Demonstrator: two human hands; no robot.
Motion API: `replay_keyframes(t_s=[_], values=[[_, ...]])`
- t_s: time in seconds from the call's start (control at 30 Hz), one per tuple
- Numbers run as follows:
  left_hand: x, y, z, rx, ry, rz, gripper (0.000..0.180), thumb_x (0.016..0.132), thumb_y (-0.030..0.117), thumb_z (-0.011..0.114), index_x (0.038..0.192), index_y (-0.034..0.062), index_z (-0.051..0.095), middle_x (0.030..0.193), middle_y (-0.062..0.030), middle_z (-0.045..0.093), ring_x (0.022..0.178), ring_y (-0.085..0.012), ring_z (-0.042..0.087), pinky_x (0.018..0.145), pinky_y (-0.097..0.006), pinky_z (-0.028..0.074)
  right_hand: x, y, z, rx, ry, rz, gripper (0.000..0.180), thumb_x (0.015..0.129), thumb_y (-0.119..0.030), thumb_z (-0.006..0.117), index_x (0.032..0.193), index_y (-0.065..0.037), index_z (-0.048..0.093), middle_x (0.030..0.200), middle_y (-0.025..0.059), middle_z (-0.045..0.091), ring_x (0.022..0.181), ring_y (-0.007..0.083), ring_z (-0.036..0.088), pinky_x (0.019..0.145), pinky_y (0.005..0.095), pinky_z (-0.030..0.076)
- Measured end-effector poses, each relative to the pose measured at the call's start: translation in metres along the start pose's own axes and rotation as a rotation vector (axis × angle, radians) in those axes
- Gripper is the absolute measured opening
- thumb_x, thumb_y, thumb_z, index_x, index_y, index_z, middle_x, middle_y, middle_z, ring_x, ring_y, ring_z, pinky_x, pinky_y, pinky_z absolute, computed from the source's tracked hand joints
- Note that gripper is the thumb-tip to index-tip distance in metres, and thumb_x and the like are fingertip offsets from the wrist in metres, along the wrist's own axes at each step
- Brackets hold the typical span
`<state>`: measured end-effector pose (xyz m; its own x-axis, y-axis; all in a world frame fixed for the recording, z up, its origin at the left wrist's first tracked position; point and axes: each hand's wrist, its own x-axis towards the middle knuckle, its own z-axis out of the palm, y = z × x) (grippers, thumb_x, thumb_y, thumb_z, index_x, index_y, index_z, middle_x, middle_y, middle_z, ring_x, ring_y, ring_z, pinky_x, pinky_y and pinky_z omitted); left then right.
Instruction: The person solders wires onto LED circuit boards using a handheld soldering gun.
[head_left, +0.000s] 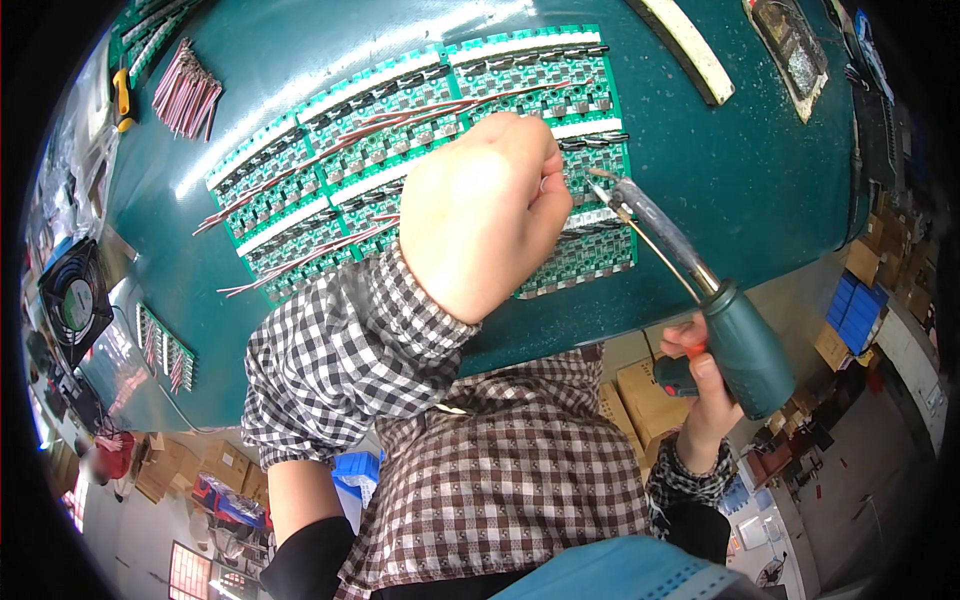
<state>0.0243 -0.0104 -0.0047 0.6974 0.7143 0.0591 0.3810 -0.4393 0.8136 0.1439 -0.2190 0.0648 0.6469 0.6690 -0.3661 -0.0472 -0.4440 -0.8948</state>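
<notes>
Green circuit board panels (588, 72) lie in rows on the green work mat, with white strips and black parts along them. My left hand (485, 215) is closed over the middle of the panels, thumb and fingers pinched together. Whatever they hold is hidden. Thin red and white wires (350, 137) lie across the boards on both sides of it. In my right hand (708, 392) is a dark green soldering gun (752, 350), a finger at its red trigger. Its metal tube and thin feed tube slant up and left, ending over the right side of the panels.
A bundle of red and white wires (187, 92) and a yellow-handled tool (122, 98) lie at the far left. A curved pale strip (690, 50) and a stained tray (790, 55) sit at the far right. A black fan (75, 303) and a small board (165, 348) are at left.
</notes>
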Motion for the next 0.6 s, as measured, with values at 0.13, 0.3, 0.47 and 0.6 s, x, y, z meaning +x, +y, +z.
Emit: replay_keyframes(t_s=[0.13, 0.3, 0.47, 0.6], values=[[-0.0001, 0.0007, -0.0012, 0.0, -0.01, -0.01, 0.01, 0.068, 0.002, 0.063, 0.073, 0.0064, 0.055, 0.062, -0.0036, 0.048, 0.05, -0.0157, 0.048, 0.048, -0.027, 0.04, -0.0013, -0.0007, 0.0018, -0.053, -0.004, 0.001, 0.042, 0.079, -0.019, 0.063, 0.11, 0.009, 0.054, 0.087, 0.0135, 0.061, 0.08, 0.0255, 0.063, 0.067, 0.0361, 0.056], [0.0002, -0.0007, -0.0014, 0.006, -0.012, 0.01, 0.01, 0.068, 0.002, 0.063, 0.073, 0.0063, 0.055, 0.061, -0.0038, 0.048, 0.05, -0.0161, 0.047, 0.048, -0.027, 0.04, -0.0019, 0.0012, 0.0028, -0.049, 0.018, -0.035, 0.042, 0.079, -0.018, 0.064, 0.11, 0.01, 0.054, 0.085, 0.0138, 0.061, 0.079, 0.0252, 0.062, 0.067, 0.0359, 0.056], [0.0002, -0.0009, -0.0014, 0.005, -0.017, 0.003, 0.01, 0.068, 0.002, 0.063, 0.073, 0.0064, 0.055, 0.061, -0.0038, 0.048, 0.05, -0.0164, 0.048, 0.048, -0.028, 0.04, -0.0008, -0.0004, 0.0036, -0.061, 0.017, -0.037, 0.041, 0.079, -0.018, 0.064, 0.109, 0.01, 0.055, 0.084, 0.0136, 0.06, 0.078, 0.0252, 0.062, 0.067, 0.0363, 0.056], [0.0005, -0.0008, -0.001, 0.011, -0.016, 0.005, 0.01, 0.068, 0.002, 0.063, 0.073, 0.0064, 0.055, 0.061, -0.0038, 0.048, 0.05, -0.0166, 0.048, 0.048, -0.028, 0.041, -0.0018, -0.0008, 0.0048, -0.05, 0.03, -0.025, 0.041, 0.079, -0.017, 0.064, 0.108, 0.01, 0.055, 0.084, 0.0137, 0.06, 0.078, 0.0251, 0.061, 0.068, 0.0365, 0.055]])
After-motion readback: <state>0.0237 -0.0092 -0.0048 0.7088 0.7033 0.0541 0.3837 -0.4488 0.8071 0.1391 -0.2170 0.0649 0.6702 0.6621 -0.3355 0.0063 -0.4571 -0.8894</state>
